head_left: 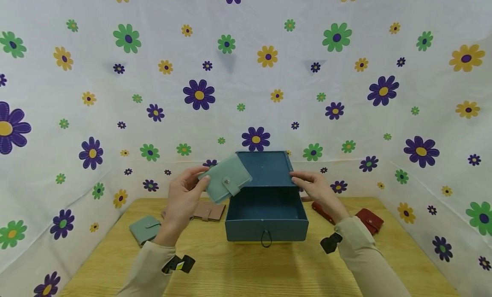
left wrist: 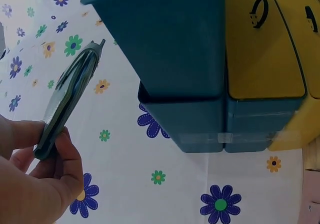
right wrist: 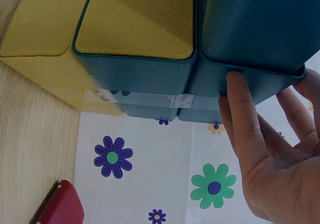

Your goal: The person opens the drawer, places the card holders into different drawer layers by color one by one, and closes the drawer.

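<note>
My left hand [head_left: 184,199] pinches a mint-green wallet [head_left: 224,179] by its left edge, raised at the left of a pulled-out teal drawer [head_left: 266,230]. A snap strap crosses the wallet's side; its folded layers show edge-on in the left wrist view. The drawer has a black loop pull and its visible inside is bare. It belongs to a stacked drawer unit [head_left: 265,171] with a teal top. My right hand [head_left: 317,190] touches the unit's upper right side, fingers fairly straight and spread against the casing [right wrist: 210,88].
Under the open drawer, shut yellow drawer fronts [left wrist: 265,48] show. Another mint-green wallet [head_left: 145,229] and a tan wallet [head_left: 209,211] lie on the table [head_left: 215,271] at left. At right lie a reddish-brown wallet [head_left: 323,212] and a dark red one [head_left: 370,220]. A flower-print sheet [head_left: 253,96] surrounds the table.
</note>
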### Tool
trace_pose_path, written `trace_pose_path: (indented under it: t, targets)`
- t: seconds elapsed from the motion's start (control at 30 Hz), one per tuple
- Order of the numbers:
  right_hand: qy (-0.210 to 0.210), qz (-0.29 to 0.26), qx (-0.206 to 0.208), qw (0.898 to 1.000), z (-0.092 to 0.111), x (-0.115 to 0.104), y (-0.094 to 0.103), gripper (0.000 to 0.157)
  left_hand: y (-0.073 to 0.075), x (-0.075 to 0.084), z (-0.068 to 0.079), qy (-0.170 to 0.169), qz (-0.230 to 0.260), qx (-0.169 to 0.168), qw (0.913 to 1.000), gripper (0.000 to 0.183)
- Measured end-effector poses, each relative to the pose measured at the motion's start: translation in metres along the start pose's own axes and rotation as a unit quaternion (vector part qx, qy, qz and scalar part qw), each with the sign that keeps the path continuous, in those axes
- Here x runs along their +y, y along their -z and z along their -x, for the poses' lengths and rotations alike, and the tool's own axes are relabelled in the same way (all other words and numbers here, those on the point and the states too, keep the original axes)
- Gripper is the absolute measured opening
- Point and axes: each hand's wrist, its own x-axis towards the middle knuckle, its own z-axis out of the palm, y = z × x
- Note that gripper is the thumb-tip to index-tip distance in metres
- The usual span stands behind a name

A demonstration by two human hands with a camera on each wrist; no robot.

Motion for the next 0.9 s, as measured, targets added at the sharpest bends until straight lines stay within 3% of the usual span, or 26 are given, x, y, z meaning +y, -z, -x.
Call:
trace_pose_path:
  t: [0.33,0.53,0.9]
  targets:
    - [-0.002,-0.006,0.0,1.0,0.0,0.0,0.0,0.044,-0.02,0.003,-0.001,0.019,0.017,-0.032,0.9992,0.026]
    - [-0.005,-0.007,-0.002,1.0,0.0,0.0,0.001,0.044,-0.032,0.005,-0.001,0.011,0.01,-0.073,0.9972,0.022]
    - [-0.002,-0.009,-0.006,1.0,0.0,0.001,0.002,0.045,-0.055,0.011,-0.006,-0.015,-0.074,-0.14,0.9872,0.017]
